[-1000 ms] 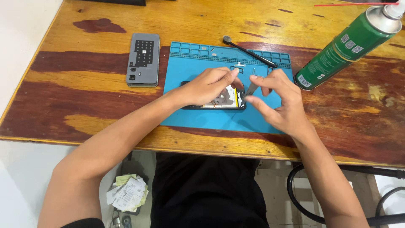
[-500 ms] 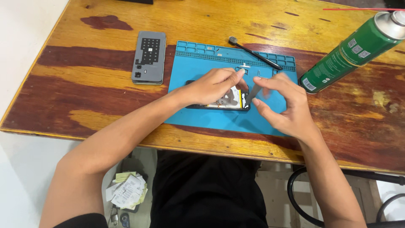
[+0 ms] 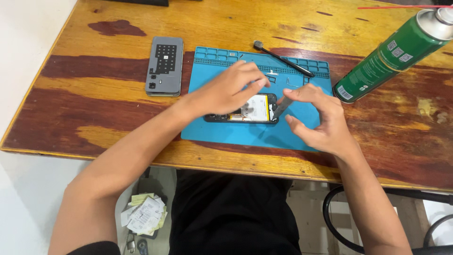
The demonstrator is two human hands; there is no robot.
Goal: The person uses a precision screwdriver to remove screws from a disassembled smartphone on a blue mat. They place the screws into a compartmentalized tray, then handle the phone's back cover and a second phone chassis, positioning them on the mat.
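An opened phone (image 3: 257, 109) with its back off lies on a blue repair mat (image 3: 292, 130). My left hand (image 3: 226, 89) rests over the phone's left part, fingers pressing down on it. My right hand (image 3: 316, 120) pinches a thin grey tool (image 3: 279, 107) whose tip touches the phone's right edge. The phone's left half is hidden under my left hand.
A grey phone back cover (image 3: 164, 66) lies left of the mat. A black brush tool (image 3: 283, 59) rests on the mat's far edge with small parts (image 3: 273, 74) nearby. A green spray can (image 3: 391, 52) stands at the right. The wooden table (image 3: 94, 108) edge runs near me.
The view has shifted slightly. Both hands stay on the phone; my right hand has lowered the grey tool to the phone's right edge.
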